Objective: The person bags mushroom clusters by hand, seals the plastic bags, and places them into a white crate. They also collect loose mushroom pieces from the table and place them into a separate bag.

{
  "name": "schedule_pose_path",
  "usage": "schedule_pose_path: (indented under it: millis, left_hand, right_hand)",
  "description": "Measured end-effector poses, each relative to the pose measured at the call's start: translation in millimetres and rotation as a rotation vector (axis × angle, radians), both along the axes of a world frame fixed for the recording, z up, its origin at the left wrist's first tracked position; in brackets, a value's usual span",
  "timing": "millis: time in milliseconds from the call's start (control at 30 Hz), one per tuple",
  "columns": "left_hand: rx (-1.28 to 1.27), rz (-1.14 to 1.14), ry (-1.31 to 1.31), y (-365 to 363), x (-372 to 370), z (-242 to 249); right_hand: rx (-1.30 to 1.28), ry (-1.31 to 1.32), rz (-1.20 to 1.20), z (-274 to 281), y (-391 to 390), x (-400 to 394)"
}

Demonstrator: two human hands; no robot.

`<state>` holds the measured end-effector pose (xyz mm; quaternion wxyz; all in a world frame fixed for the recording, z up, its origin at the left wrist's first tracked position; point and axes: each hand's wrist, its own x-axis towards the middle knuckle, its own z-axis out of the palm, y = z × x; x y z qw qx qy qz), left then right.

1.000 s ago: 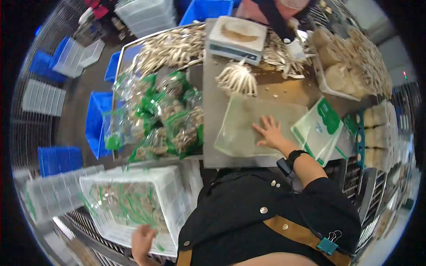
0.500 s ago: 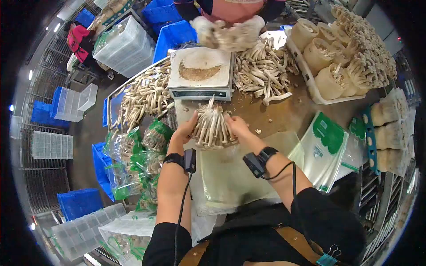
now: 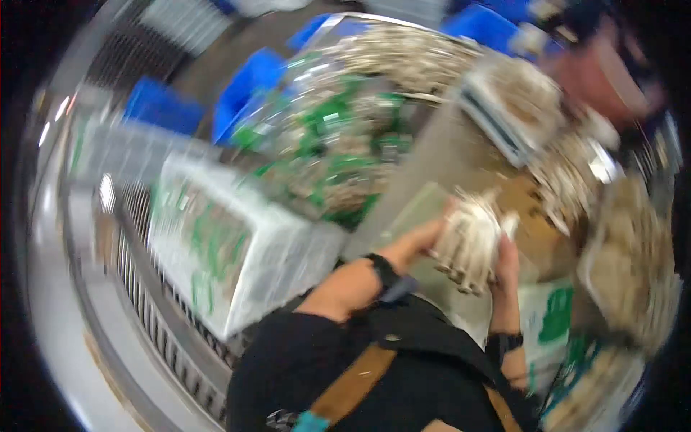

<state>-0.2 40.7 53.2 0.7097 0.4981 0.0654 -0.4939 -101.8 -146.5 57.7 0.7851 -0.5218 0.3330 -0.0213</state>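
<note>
A bunch of long pale mushrooms (image 3: pixel 468 241) is held between my two hands above the table (image 3: pixel 432 162). My left hand (image 3: pixel 432 234) grips its left side, and my right hand (image 3: pixel 507 259) presses against its right side. Beneath the bunch lie pale green plastic sheets (image 3: pixel 412 209). Farther up the table stands the white scale (image 3: pixel 497 119), with loose mushrooms (image 3: pixel 565 180) to its right. The view is smeared by motion, so single fingers are hard to make out.
Filled bags with green print (image 3: pixel 338 144) and a mushroom heap (image 3: pixel 403 57) lie to the left of the scale. A white crate (image 3: pixel 245 266) stands at the lower left. A co-worker (image 3: pixel 601 79) is across the table. Printed bags (image 3: pixel 551 317) lie at the right.
The view has swung left and tilted, so the table shows farther right and the white crate appears larger. Both hands still hold the mushroom bunch, now nearer my body.
</note>
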Motion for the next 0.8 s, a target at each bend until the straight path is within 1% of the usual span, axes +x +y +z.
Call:
schedule_pose_path:
  millis: [33,67,100,133,267,333,367,400,467,500,533,567,600,633,667,733,767,800]
  left_hand:
    - [-0.218,0.179,0.057,-1,-27,34]
    - [-0.321,0.273,0.415,-6,-36,-14]
    - [-0.479,0.273,0.509,-2,-49,-41]
    - [-0.638,0.236,0.604,-8,-52,-57]
    - [-0.703,0.342,0.520,2,-46,-62]
    - [-0.639,0.153,0.433,13,-19,-56]
    - [-0.381,0.021,0.275,28,-5,-23]
    - [-0.259,0.044,0.002,5,5,-56]
    - [0.249,-0.211,-0.376,-14,30,-48]
    - [0.255,-0.205,-0.383,-26,34,-45]
    - [0.363,-0.307,-0.510,-43,30,-42]
    - [0.474,-0.408,-0.638,-54,22,-35]
    - [0.578,-0.365,-0.655,-54,2,-12]
    - [0.678,-0.321,-0.670,-54,-19,8]
    - [0.678,-0.312,-0.675,-62,-32,10]
    - [0.757,-0.259,-0.658,-74,-48,13]
    - [0.755,-0.249,-0.666,-78,-45,9]
    - [0.693,-0.190,-0.561,-85,-39,0]
  right_hand:
    - [-0.030,-0.040,0.013,-26,9,-9]
    - [-0.149,0.044,0.059,-36,14,-18]
    - [-0.177,0.034,0.096,-32,26,-22]
    - [-0.207,0.032,0.102,-28,23,-23]
    - [-0.291,0.036,0.252,-28,3,-33]
    - [-0.275,0.199,0.113,-37,-20,-34]
    - [-0.273,0.166,0.097,-52,-34,-35]
    - [-0.278,0.163,0.106,-59,-39,-35]
    - [-0.204,0.133,0.070,-72,-43,-32]
    - [-0.242,0.272,0.107,-79,-45,-30]
    - [-0.240,0.264,0.111,-87,-48,-29]
    - [-0.087,0.271,0.068,-97,-52,-26]
    - [0.066,0.279,0.027,-102,-54,-21]
    - [0.187,0.165,-0.093,-99,-43,-21]
    - [0.184,0.158,-0.087,-92,-41,-21]
    - [0.216,0.301,-0.025,-68,-41,-21]
    - [0.269,0.301,0.013,-17,1,-13]
    - [0.260,0.294,0.018,-29,-6,-14]
